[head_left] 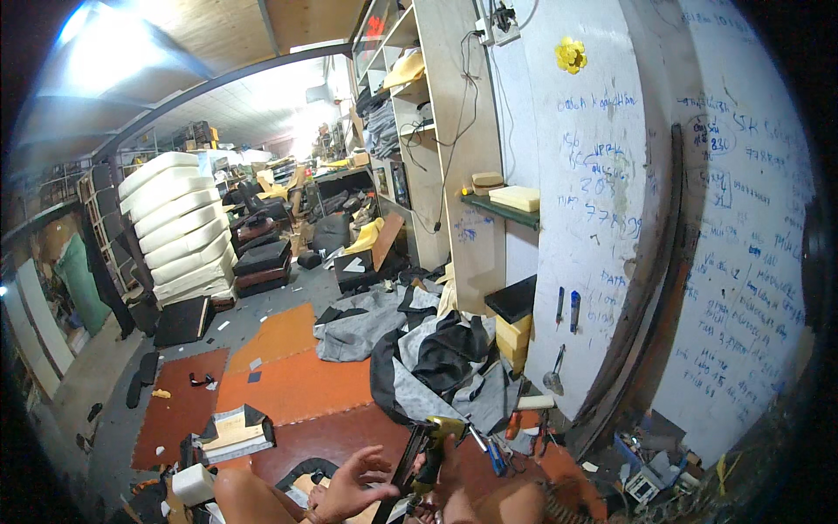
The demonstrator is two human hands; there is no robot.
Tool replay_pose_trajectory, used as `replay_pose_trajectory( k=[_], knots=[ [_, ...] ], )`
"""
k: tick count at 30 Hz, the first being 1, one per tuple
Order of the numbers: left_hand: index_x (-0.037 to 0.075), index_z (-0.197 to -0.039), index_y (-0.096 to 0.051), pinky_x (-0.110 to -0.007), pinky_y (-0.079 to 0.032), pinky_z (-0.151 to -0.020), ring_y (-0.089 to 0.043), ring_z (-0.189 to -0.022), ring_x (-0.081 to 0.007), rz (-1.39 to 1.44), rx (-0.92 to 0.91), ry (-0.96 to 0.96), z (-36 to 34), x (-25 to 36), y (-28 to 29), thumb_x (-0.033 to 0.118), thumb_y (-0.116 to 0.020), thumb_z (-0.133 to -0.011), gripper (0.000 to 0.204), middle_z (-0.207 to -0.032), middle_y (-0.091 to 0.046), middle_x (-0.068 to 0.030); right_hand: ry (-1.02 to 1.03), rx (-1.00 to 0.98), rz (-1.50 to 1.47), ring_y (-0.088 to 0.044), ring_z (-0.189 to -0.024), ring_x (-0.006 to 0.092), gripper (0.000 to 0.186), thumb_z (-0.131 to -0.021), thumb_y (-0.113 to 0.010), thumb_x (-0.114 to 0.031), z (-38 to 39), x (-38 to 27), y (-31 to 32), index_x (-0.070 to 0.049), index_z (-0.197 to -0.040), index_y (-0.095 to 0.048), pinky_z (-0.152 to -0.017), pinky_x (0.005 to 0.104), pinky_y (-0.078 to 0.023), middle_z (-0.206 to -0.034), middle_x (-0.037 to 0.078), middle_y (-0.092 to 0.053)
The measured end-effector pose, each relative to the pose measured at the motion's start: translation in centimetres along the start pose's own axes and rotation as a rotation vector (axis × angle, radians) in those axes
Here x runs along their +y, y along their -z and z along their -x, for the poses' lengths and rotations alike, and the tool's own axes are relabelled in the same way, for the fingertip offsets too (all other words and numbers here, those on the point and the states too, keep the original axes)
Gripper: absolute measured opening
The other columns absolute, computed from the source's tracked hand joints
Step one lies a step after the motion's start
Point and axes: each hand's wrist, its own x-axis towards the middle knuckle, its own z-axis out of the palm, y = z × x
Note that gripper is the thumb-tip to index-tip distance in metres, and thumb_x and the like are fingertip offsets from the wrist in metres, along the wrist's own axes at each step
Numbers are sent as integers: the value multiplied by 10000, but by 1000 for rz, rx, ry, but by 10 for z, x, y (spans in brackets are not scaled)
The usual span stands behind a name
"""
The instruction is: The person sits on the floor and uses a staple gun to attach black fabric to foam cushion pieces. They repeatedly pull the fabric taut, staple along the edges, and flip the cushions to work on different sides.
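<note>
My right hand (pixel 449 476) is closed around the body of a yellow-and-black staple gun (pixel 446 427), which stands tilted low in the middle of the view. A long black bar (pixel 407 456) of the tool points up beside it. My left hand (pixel 353 485) lies just left of that bar, fingers stretched out and apart, thumb close to it; whether it touches cannot be told. Below my left hand a light panel edged with black fabric (pixel 305 476) shows in part between my legs.
Grey and black fabric (pixel 445 358) is heaped ahead on orange mats (pixel 288 384). Screwdrivers (pixel 496 456) lie to the right, near a box of parts (pixel 650 472). White foam cushions (pixel 179 227) stand stacked at the far left. A written-on wall (pixel 576 253) closes off the right side.
</note>
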Motion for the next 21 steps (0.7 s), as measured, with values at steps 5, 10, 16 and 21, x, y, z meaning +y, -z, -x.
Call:
replay_pose_trajectory(
  k=[5,10,16,21],
  knots=[
    [66,-1541,-476,-399,-528,-987,-602,-1284,-251,-60,109,-270,2,0,9,261,-848,-900,767,-1434,-576,-144,-9,-153,-40,-718,-758,200,693,-989,-575,-686,-30,29,13,-40,-1232,-640,-663,348,-595,-878,72,-727],
    [18,-1482,-536,-406,-446,-1132,-576,-1359,-256,-188,117,-307,-40,42,38,127,-685,-975,540,-1486,-593,-171,-170,-119,152,-719,-792,206,723,-988,-557,-699,-29,33,-63,-36,-1264,-631,-705,349,-598,-926,85,-726],
    [7,-1077,-759,-312,-571,-749,-721,-799,-152,-350,297,-205,-53,55,108,164,-667,-1004,196,-872,-770,-98,-321,-135,471,-720,-833,213,759,-986,-535,-715,-12,50,-135,-31,-1303,-621,-756,349,-601,-983,100,-725],
    [27,-1031,-738,-398,-564,-720,-741,-844,-354,-510,465,-292,-52,66,167,257,-721,-972,238,-927,-743,-181,-382,-307,777,-576,-1237,219,992,-823,-799,-679,-24,63,-172,-3,-1469,-467,-1110,379,-421,-1276,103,-634]
  ],
)
